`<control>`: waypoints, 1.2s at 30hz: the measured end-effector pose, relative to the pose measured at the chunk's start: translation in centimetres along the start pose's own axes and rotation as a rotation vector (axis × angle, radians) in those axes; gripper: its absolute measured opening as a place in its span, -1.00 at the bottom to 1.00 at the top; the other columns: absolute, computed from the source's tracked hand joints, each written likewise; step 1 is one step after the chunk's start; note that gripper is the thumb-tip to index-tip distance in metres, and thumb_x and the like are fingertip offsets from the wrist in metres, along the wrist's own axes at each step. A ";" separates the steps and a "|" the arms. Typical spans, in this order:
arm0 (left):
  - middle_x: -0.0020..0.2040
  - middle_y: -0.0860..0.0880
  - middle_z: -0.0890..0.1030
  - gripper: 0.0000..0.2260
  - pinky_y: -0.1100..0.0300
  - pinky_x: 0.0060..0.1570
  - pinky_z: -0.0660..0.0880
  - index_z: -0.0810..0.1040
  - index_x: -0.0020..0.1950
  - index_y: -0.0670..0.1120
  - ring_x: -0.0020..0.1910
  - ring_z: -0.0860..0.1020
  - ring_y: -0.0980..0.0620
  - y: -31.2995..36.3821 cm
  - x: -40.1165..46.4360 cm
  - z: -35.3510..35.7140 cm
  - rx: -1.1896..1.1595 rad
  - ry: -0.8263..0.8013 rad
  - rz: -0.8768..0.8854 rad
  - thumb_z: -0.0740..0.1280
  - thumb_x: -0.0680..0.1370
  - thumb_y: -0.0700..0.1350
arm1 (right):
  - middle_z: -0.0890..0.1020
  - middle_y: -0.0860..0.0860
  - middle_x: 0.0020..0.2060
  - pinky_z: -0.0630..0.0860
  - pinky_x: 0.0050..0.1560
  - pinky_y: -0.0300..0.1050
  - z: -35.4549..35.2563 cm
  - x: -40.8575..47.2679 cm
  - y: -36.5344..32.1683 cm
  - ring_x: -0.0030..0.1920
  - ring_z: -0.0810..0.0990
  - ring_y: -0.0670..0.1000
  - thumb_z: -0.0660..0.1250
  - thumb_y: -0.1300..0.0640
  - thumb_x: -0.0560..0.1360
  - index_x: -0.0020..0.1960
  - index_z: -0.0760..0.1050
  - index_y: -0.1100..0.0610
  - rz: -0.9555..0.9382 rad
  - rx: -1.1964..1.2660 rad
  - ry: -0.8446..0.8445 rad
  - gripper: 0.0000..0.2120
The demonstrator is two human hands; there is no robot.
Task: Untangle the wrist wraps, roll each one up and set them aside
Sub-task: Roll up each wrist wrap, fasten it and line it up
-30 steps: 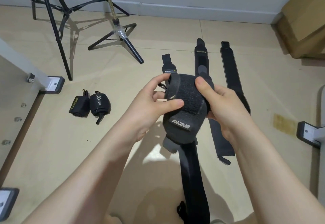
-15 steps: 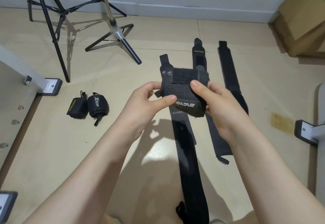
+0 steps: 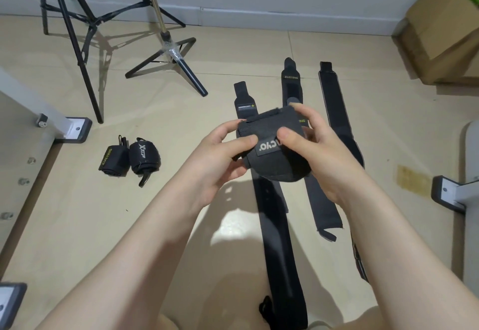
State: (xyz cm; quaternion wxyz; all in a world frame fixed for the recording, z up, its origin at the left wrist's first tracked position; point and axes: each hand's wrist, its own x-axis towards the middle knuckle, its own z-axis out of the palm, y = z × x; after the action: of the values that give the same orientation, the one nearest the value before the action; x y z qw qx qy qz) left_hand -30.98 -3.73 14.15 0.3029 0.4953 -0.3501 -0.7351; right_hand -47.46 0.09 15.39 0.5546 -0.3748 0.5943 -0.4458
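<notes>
Fingers of both hands curl round the rolled black wrist wrap [image 3: 274, 148], held above the floor.

Near me, I see my left hand [image 3: 220, 158] pinching the roll's left end with thumb on top, and my right hand [image 3: 318, 153] gripping its right side, thumb across the label. Below them, three flat wraps [image 3: 278, 239] lie stretched lengthwise on the beige floor [image 3: 129, 226], side by side. To the left, two finished rolls [image 3: 129, 158] sit touching each other. Farther off stand a black tripod [image 3: 77, 31] and a cardboard box [image 3: 440, 31] by the wall.
</notes>
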 end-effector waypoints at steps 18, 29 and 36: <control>-0.31 0.13 0.61 -0.89 0.22 -0.12 0.38 0.52 0.03 0.11 -0.29 0.54 0.12 -0.1 -0.3 -0.1 0.033 -0.022 -0.008 0.32 0.51 0.02 | 0.56 0.04 0.00 0.51 -0.15 -0.32 0.4 0.1 0.3 -0.09 0.61 -0.12 0.48 0.13 0.37 0.27 0.22 -0.09 -0.032 -0.101 0.077 -0.39; -0.30 -0.11 0.56 -0.74 0.18 -0.17 0.43 0.50 -0.09 -0.04 -0.30 0.47 0.02 0.2 0.1 -0.2 -0.520 0.045 -0.274 0.35 0.42 0.14 | 0.64 -0.12 -0.31 0.44 0.04 -0.21 1.4 0.4 0.5 -0.31 0.56 -0.21 0.30 0.19 0.51 -0.15 0.55 0.06 0.061 0.128 0.031 -0.90; -0.40 -0.01 0.48 -0.67 0.19 -0.24 0.44 0.46 -0.23 -0.11 -0.42 0.44 0.06 -0.3 -0.4 0.5 -0.531 -0.119 -0.411 0.36 0.29 0.14 | 0.67 0.03 -0.09 0.46 0.20 -0.05 1.8 0.6 0.3 -0.06 0.62 -0.02 0.33 0.16 0.36 0.02 0.54 0.11 0.028 0.544 -0.147 -0.77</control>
State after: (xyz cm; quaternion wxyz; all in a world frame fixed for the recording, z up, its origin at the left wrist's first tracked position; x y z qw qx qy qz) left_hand -31.39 -3.11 14.22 0.2460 0.4158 -0.0567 -0.8737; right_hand -45.73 -0.57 14.95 0.6825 -0.2352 0.4159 -0.5530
